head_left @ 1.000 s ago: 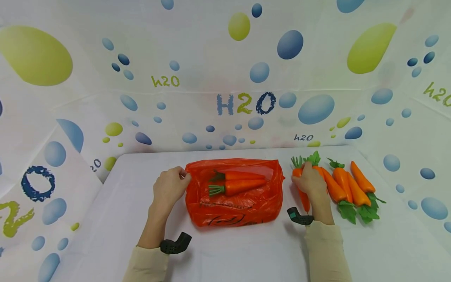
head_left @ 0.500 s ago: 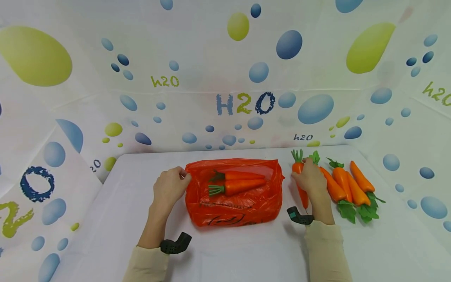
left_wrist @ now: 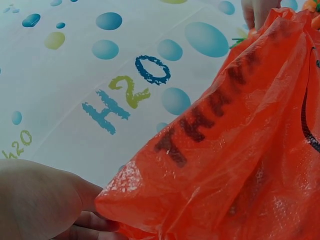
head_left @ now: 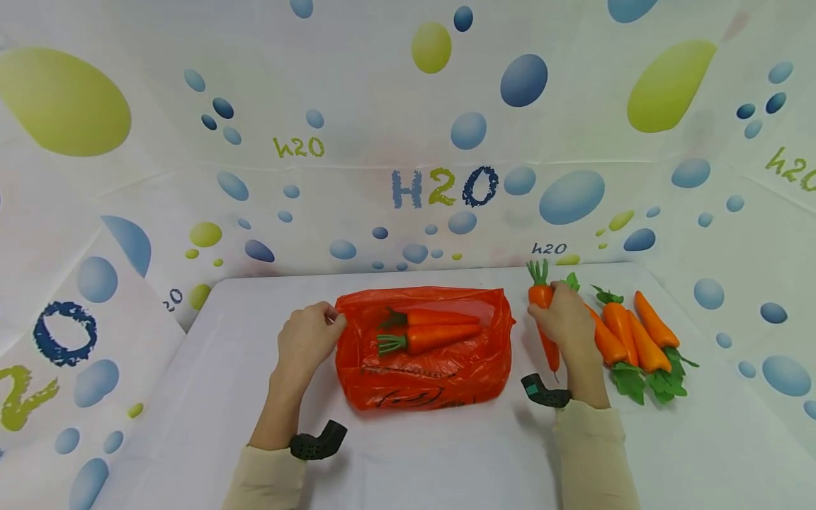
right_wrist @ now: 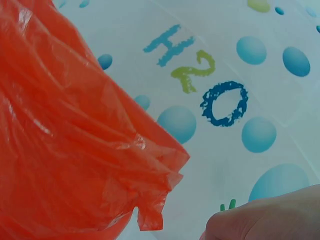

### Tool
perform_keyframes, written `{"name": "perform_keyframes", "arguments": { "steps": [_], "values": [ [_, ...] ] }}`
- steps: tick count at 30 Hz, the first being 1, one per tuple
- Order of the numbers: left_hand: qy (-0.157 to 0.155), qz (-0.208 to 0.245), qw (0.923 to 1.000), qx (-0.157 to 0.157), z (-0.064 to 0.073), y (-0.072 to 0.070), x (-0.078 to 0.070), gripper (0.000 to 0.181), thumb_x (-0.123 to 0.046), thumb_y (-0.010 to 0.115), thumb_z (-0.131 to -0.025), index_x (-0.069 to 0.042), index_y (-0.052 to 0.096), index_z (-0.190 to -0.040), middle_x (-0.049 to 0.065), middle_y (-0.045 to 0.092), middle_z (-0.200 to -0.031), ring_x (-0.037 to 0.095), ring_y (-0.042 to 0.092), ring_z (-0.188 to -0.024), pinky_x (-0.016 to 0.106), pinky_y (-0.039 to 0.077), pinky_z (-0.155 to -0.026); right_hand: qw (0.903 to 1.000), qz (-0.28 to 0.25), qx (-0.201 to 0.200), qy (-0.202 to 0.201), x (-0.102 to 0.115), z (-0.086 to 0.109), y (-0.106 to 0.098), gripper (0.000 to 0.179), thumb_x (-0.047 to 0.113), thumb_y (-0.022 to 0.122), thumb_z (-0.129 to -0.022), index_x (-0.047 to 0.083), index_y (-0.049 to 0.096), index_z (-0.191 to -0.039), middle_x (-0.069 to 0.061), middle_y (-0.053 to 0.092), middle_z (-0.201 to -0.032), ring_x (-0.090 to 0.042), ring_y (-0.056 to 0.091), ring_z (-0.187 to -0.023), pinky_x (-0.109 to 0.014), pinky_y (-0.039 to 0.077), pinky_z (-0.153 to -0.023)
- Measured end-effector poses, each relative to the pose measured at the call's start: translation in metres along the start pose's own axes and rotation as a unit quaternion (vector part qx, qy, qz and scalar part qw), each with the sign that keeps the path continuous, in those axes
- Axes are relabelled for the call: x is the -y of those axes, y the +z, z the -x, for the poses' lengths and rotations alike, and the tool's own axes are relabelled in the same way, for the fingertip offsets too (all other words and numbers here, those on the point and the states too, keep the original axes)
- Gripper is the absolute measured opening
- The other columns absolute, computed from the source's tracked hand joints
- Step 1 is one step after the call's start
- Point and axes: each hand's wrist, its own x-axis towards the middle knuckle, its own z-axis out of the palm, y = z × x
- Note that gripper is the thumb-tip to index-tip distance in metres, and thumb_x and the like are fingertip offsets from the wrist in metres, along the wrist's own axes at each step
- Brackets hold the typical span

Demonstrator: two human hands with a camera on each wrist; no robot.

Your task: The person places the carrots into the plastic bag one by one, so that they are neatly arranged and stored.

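In the head view, the red bag (head_left: 423, 393) lies at the middle of the frame, with two carrots (head_left: 443, 339) inside its opening. Just left of it, my left hand (head_left: 309, 336) pinches the bag's upper left edge between thumb and fingers. At centre right, my right hand (head_left: 567, 319) grips a single carrot (head_left: 540, 294), its green top pointing up the frame; more carrots (head_left: 647, 343) lie on the table (head_left: 446, 460) further right.

In the left wrist view, my thumb and fingers, lower left, are clamped on the bag's corner; dark lettering shows across the plastic.

In the right wrist view, the bag fills the left side. My right hand shows at lower right, green stems just above it; I cannot tell its fingers' hold there.
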Motion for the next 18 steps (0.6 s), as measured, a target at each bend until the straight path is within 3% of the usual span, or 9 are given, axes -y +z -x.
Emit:
{"name": "perform_keyframes", "arguments": {
  "steps": [18],
  "values": [
    [0.0,0.004,1.0,-0.002,0.001,-0.001,-0.001,0.028,-0.025,0.054,-0.096,-0.002,0.068,-0.103,0.009,0.065,-0.075,0.02,0.054,-0.066,0.027,0.049,-0.055,0.9964,-0.044,-0.052,-0.05,0.016,0.013,-0.011,0.071,0.029,0.06,-0.094,-0.001,0.031,-0.151,-0.028,0.049,-0.138,-0.042,0.052,-0.115,-0.056,0.053,-0.095]
  ]
}}
